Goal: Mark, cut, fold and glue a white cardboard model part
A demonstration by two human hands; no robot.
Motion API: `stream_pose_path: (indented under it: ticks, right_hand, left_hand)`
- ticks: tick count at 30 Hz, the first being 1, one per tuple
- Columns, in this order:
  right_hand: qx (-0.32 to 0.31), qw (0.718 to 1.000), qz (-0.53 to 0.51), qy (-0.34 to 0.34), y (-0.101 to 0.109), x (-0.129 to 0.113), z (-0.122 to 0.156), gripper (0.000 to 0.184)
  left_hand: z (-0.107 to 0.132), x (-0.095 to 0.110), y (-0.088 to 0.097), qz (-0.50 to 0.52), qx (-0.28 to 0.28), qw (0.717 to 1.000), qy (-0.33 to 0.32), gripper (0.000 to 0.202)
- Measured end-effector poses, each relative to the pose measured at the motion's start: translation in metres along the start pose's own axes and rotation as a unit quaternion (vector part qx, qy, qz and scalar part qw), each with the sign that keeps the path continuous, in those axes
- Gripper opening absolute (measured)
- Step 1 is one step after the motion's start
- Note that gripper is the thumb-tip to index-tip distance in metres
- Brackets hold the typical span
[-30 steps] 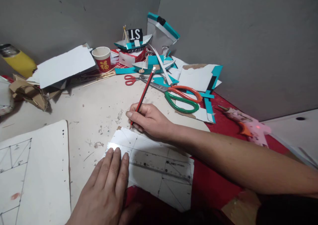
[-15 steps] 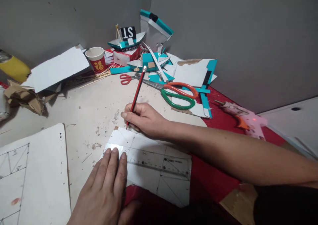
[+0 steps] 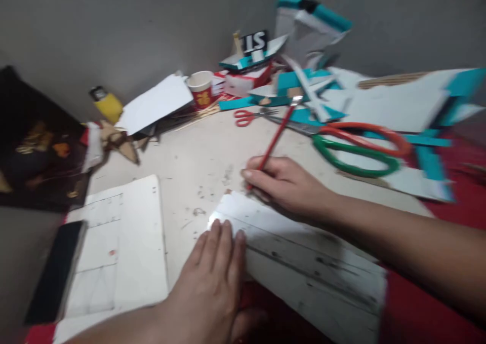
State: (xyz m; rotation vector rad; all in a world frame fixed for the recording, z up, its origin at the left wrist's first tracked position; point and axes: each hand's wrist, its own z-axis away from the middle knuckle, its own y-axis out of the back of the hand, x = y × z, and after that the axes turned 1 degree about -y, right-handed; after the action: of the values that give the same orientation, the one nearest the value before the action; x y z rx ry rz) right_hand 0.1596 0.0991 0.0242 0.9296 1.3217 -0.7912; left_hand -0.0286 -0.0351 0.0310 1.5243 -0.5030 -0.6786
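Note:
My right hand (image 3: 283, 184) is closed around a red pencil (image 3: 276, 139). The pencil leans with its lower end at the top left edge of a white cardboard piece (image 3: 326, 306). Pencil lines run across that piece, blurred by motion. On the cardboard lies a clear ruler (image 3: 317, 268), slanting down to the right. My left hand (image 3: 216, 268) rests flat with fingers stretched over the left end of the ruler and cardboard; its thumb is in shadow.
Large scissors (image 3: 357, 149) with orange and green handles and small red scissors (image 3: 245, 117) lie beyond my hands. Behind them are a paper cup (image 3: 201, 90), model boats (image 3: 252, 58) and teal scraps. At left sit a marked white board (image 3: 140, 242) and a dark phone-like slab (image 3: 56, 268).
The view has swung left, so the scene sits further right and more of the left side shows. Both hands keep their places on the cardboard; the pencil tip has barely moved.

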Motion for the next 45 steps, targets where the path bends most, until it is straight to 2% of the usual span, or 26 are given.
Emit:
stream_pose_path:
  ticks: [3,5,12,19,23,32,40,45]
  right_hand:
    - [0.008,0.999,0.034,-0.040,-0.001,0.002,-0.001,0.040]
    - [0.003,0.997,0.052,-0.056,0.000,0.004,-0.002,0.045]
    - [0.021,0.994,0.096,-0.057,0.003,0.010,-0.003,0.055]
    - [0.034,0.993,0.096,-0.067,0.000,0.009,-0.004,0.053]
    - [0.038,0.991,0.122,-0.048,-0.001,0.008,-0.006,0.058]
    - [0.027,0.990,0.122,-0.059,0.000,0.010,-0.005,0.055]
    - [0.020,0.988,0.147,-0.038,-0.003,-0.002,-0.007,0.059]
    - [0.021,0.988,0.146,-0.034,-0.004,-0.001,-0.008,0.057]
  left_hand:
    - [0.002,0.001,0.000,0.044,-0.048,0.998,0.016,0.091]
    - [0.001,0.001,0.000,0.043,-0.052,0.997,0.031,0.090]
    - [-0.001,0.006,-0.005,-0.046,-0.003,0.998,0.043,0.092]
    - [0.000,0.010,-0.011,-0.101,0.030,0.993,0.046,0.091]
    - [0.002,0.010,-0.013,-0.106,0.031,0.993,0.047,0.090]
    - [0.002,0.008,-0.017,-0.110,0.066,0.991,0.045,0.090]
    - [0.001,0.008,-0.016,-0.100,0.058,0.992,0.040,0.091]
    - [0.002,0.010,-0.016,-0.108,0.059,0.991,0.052,0.088]
